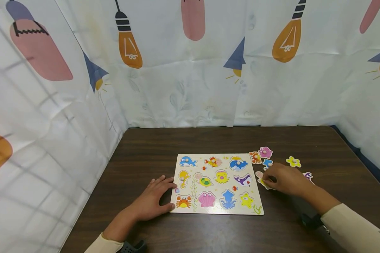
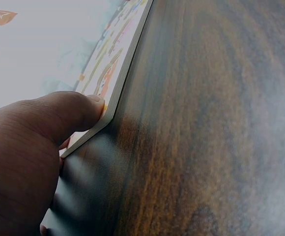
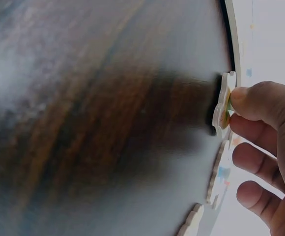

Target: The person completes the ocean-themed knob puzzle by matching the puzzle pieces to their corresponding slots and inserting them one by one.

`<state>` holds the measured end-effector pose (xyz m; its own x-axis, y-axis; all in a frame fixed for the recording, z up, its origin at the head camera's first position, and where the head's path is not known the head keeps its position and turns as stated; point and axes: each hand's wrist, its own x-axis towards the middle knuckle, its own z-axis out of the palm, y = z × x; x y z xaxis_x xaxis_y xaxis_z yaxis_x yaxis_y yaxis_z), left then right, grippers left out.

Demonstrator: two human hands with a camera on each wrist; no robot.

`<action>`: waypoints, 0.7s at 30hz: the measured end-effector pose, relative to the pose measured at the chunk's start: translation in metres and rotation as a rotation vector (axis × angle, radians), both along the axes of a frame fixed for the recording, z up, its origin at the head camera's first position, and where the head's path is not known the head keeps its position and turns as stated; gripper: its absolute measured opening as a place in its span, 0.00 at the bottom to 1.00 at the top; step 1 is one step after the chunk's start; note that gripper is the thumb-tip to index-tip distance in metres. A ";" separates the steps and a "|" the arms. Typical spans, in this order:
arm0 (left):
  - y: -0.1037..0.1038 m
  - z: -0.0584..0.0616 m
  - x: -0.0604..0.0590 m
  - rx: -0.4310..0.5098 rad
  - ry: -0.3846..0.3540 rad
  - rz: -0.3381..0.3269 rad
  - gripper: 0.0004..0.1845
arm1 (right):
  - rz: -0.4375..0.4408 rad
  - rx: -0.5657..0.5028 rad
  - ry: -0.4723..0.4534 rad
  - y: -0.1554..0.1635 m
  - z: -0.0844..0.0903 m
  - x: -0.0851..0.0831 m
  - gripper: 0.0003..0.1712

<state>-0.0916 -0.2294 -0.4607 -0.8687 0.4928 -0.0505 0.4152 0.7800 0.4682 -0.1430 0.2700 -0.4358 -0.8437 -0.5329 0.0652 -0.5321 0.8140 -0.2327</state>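
While touching the puzzle board [image 1: 218, 191] at its left edge with a spread left hand [image 1: 152, 202], pinches a puzzle piece [image 3: 223, 105] in the right hand [image 1: 286, 180], just beside the board's right edge.

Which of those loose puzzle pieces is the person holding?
The yellow-and-green one beside the board's right edge: the right hand pinches it, while no hand holds the others, such as the yellow star.

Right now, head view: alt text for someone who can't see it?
A person's right hand pinches a puzzle piece beside a sea-animal puzzle board on a dark table, while the left hand touches the board's left edge. More loose pieces lie near the right hand; a lamp-print cloth hangs behind.
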 end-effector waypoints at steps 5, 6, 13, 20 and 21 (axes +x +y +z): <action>0.000 0.000 -0.001 -0.002 0.005 -0.001 0.31 | 0.013 -0.024 0.076 0.001 0.002 0.000 0.10; 0.000 0.000 -0.001 -0.003 0.005 -0.001 0.31 | 0.018 -0.029 0.091 0.001 0.003 -0.001 0.10; 0.001 0.002 0.000 0.000 -0.004 0.002 0.31 | 0.041 -0.047 0.107 -0.007 0.011 -0.003 0.10; 0.001 0.001 0.000 -0.005 0.006 0.005 0.31 | 0.065 -0.034 0.086 -0.024 0.015 -0.005 0.09; 0.001 0.001 0.000 -0.005 0.006 0.006 0.32 | 0.067 -0.029 0.083 -0.026 0.015 -0.005 0.09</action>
